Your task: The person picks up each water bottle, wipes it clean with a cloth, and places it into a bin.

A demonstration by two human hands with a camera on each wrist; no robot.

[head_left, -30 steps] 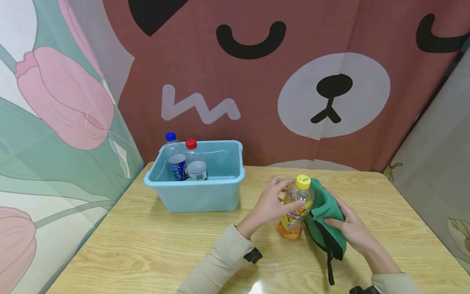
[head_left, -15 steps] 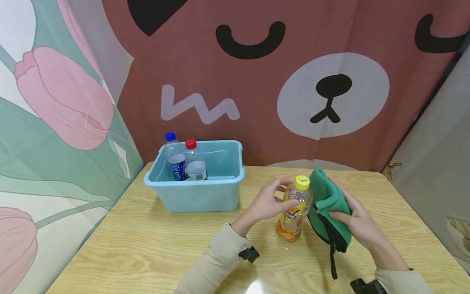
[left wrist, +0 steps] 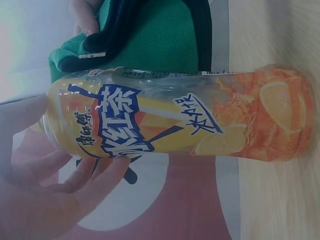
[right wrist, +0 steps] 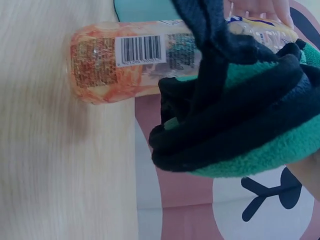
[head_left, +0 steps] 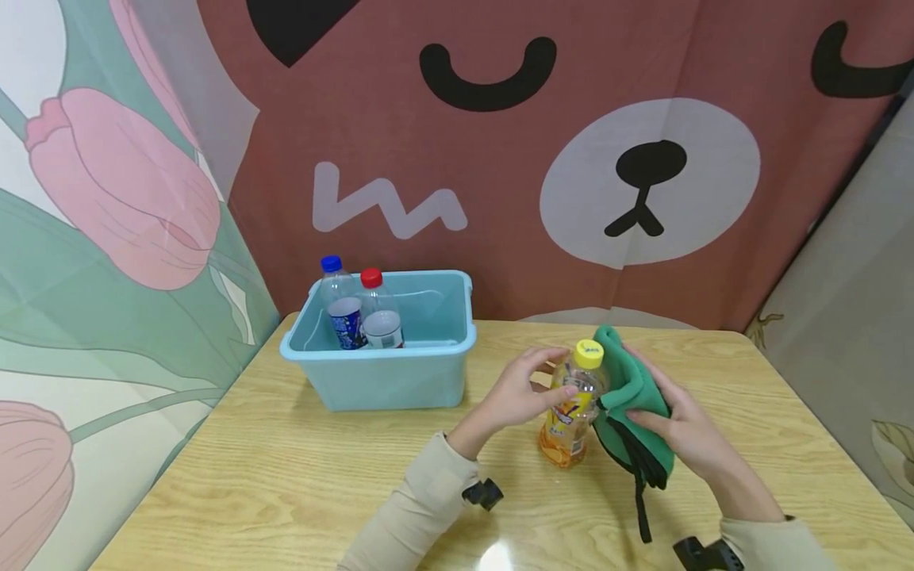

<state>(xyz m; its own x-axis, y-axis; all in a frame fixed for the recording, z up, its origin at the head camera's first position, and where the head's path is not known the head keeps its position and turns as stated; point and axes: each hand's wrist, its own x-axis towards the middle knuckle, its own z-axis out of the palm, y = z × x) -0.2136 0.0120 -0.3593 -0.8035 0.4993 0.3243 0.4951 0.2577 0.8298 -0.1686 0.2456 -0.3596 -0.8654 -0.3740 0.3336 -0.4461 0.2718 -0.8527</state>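
My left hand [head_left: 524, 388] grips the upper part of a plastic iced tea bottle [head_left: 571, 424] with a yellow cap and an orange-printed label. The bottle stands upright on the table. In the left wrist view, thumb and fingers wrap the neck end of the bottle [left wrist: 165, 115]. My right hand [head_left: 685, 428] holds a folded green towel [head_left: 639, 388] with black edging and a hanging black loop. The towel's left side is against the bottle's right side. In the right wrist view, the folded towel [right wrist: 240, 120] covers part of the bottle, below its barcode.
A light blue plastic bin [head_left: 385, 381] stands at the back left of the wooden table [head_left: 286, 492]. Inside it are a blue-capped bottle [head_left: 346, 317] and a red-capped bottle [head_left: 382, 317]. A printed cloth backdrop [head_left: 500, 198] hangs behind the table.
The towel first moved up and to the right with my right hand, then back left against the bottle. The bottle has turned slightly in my left hand, so its barcode shows now.
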